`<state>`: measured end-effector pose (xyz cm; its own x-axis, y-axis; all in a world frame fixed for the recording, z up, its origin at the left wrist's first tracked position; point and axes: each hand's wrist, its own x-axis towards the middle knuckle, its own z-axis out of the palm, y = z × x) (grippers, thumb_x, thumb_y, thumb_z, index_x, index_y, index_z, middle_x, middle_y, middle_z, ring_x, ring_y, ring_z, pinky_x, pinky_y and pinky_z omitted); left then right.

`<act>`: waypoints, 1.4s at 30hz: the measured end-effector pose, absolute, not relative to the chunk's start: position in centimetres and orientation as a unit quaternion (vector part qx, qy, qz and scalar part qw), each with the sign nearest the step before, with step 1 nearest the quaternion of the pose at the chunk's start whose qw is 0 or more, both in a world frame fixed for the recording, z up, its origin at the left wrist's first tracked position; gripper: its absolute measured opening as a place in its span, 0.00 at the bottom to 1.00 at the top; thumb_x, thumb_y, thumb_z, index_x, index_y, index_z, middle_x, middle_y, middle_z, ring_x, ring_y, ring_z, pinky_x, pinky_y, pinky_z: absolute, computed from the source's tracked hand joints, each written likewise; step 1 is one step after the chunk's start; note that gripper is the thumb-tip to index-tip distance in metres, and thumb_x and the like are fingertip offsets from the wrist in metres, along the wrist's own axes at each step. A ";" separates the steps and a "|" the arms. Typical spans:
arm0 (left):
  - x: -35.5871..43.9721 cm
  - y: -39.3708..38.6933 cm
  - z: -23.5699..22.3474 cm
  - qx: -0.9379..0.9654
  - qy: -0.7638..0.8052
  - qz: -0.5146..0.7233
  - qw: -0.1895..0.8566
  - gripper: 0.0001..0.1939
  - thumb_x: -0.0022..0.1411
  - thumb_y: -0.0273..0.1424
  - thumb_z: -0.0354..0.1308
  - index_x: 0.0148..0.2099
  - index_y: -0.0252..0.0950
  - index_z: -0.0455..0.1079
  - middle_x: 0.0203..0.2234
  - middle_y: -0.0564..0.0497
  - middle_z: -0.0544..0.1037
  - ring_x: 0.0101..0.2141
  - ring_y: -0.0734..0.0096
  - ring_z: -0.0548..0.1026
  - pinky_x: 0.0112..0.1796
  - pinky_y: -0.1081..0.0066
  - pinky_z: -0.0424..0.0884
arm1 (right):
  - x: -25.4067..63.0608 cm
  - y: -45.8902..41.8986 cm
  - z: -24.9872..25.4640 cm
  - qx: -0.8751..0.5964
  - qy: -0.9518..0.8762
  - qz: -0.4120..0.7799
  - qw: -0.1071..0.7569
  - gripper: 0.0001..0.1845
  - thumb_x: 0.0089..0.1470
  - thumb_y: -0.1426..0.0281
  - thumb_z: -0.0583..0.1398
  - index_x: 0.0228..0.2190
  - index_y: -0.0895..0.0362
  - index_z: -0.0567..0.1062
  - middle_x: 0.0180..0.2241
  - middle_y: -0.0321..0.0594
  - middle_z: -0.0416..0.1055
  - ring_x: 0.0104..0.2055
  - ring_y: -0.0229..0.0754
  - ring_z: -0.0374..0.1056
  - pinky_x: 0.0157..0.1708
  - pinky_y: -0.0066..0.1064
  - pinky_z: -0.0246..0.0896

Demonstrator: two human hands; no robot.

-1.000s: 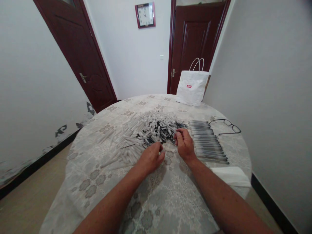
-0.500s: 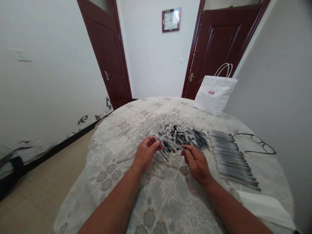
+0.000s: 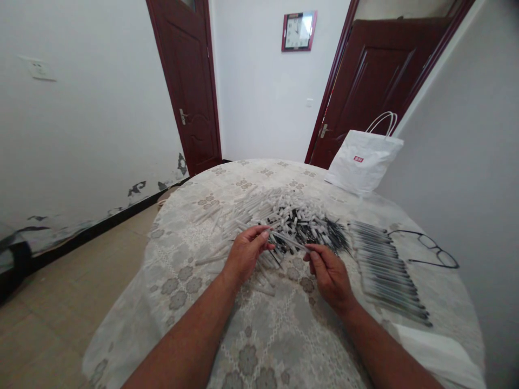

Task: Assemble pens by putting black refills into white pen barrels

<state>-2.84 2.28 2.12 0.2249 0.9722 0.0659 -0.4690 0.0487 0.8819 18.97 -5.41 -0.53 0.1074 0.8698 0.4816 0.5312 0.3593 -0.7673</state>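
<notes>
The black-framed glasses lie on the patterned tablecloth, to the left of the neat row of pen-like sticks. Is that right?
Not quite: the black-framed glasses lie on the patterned tablecloth, but to the right of the neat row of pen-like sticks, as the head view shows.

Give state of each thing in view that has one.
Slim tube: held slantwise
Left hand: pinching its left end
Right hand: pinching its right end
Loose parts: heaped
Pen row: laid side by side
Glasses: unfolded
White bag: standing, handles up
Left door: looks shut
Right door: looks shut
Clock: hung
</notes>
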 end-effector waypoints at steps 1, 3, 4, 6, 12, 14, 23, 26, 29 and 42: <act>-2.9 2.3 2.1 0.424 0.300 0.543 0.659 0.16 0.53 0.36 0.69 0.44 0.34 0.79 0.32 0.51 0.76 0.28 0.76 0.73 0.38 0.66 0.77 | 19.0 -5.4 -0.6 -0.541 -0.653 0.161 0.505 0.14 0.66 0.64 0.53 0.48 0.53 0.75 0.32 0.37 0.76 0.24 0.37 0.67 0.26 0.29 0.64; -2.9 2.2 2.1 0.430 0.304 0.536 0.659 0.17 0.53 0.36 0.70 0.43 0.34 0.79 0.29 0.52 0.75 0.27 0.76 0.73 0.38 0.65 0.77 | 19.1 -5.4 -0.7 -0.540 -0.666 0.149 0.493 0.14 0.66 0.64 0.54 0.48 0.53 0.75 0.33 0.38 0.76 0.26 0.38 0.68 0.27 0.29 0.64; -2.9 2.2 2.2 0.433 0.305 0.533 0.660 0.17 0.53 0.36 0.70 0.43 0.33 0.79 0.28 0.52 0.74 0.27 0.76 0.72 0.38 0.65 0.77 | 19.1 -5.4 -0.7 -0.538 -0.672 0.143 0.488 0.14 0.66 0.64 0.54 0.48 0.53 0.75 0.33 0.39 0.76 0.27 0.39 0.69 0.28 0.29 0.65; -2.9 2.2 2.3 0.432 0.305 0.530 0.663 0.16 0.52 0.36 0.70 0.43 0.33 0.79 0.25 0.54 0.72 0.25 0.77 0.70 0.37 0.65 0.77 | 19.2 -5.5 -0.5 -0.536 -0.678 0.138 0.483 0.14 0.65 0.64 0.54 0.48 0.53 0.75 0.33 0.39 0.77 0.28 0.40 0.70 0.28 0.30 0.65; -3.1 2.2 2.7 0.407 0.302 0.545 0.668 0.15 0.52 0.35 0.69 0.41 0.33 0.79 0.20 0.57 0.67 0.22 0.79 0.64 0.36 0.65 0.77 | 19.3 -5.7 0.0 -0.546 -0.653 0.132 0.508 0.14 0.66 0.63 0.53 0.47 0.52 0.75 0.31 0.37 0.76 0.24 0.38 0.67 0.27 0.30 0.64; -3.1 2.2 2.7 0.414 0.299 0.537 0.671 0.15 0.52 0.36 0.69 0.41 0.33 0.79 0.20 0.58 0.66 0.22 0.79 0.64 0.36 0.65 0.77 | 19.3 -5.7 -0.1 -0.546 -0.652 0.132 0.509 0.15 0.66 0.63 0.53 0.47 0.53 0.75 0.31 0.38 0.76 0.24 0.38 0.67 0.26 0.30 0.64; -3.2 2.3 2.4 0.429 0.298 0.517 0.678 0.14 0.53 0.34 0.69 0.42 0.34 0.79 0.19 0.58 0.64 0.22 0.78 0.64 0.36 0.64 0.77 | 19.5 -5.6 -0.1 -0.549 -0.673 0.132 0.477 0.14 0.65 0.64 0.54 0.47 0.53 0.75 0.32 0.37 0.77 0.25 0.38 0.68 0.27 0.30 0.64; -3.3 2.2 2.6 0.429 0.305 0.512 0.679 0.14 0.52 0.34 0.69 0.40 0.34 0.79 0.19 0.58 0.64 0.22 0.79 0.64 0.36 0.64 0.77 | 19.9 -5.5 -0.1 -0.545 -0.687 0.112 0.467 0.14 0.65 0.65 0.54 0.47 0.52 0.75 0.33 0.39 0.78 0.28 0.40 0.72 0.29 0.30 0.66; -3.3 2.2 2.8 0.431 0.320 0.504 0.677 0.13 0.51 0.34 0.68 0.40 0.34 0.79 0.20 0.57 0.66 0.22 0.77 0.67 0.36 0.65 0.77 | 20.2 -5.6 0.0 -0.531 -0.707 0.088 0.458 0.14 0.64 0.66 0.54 0.48 0.52 0.75 0.35 0.40 0.78 0.32 0.42 0.74 0.31 0.32 0.68; -3.1 2.3 2.4 0.353 0.302 0.524 0.714 0.18 0.50 0.30 0.72 0.44 0.32 0.76 0.29 0.51 0.77 0.30 0.74 0.76 0.41 0.67 0.77 | 19.1 -5.6 0.3 -0.500 -0.738 0.032 0.452 0.13 0.65 0.69 0.56 0.49 0.51 0.75 0.41 0.42 0.80 0.42 0.46 0.77 0.42 0.37 0.72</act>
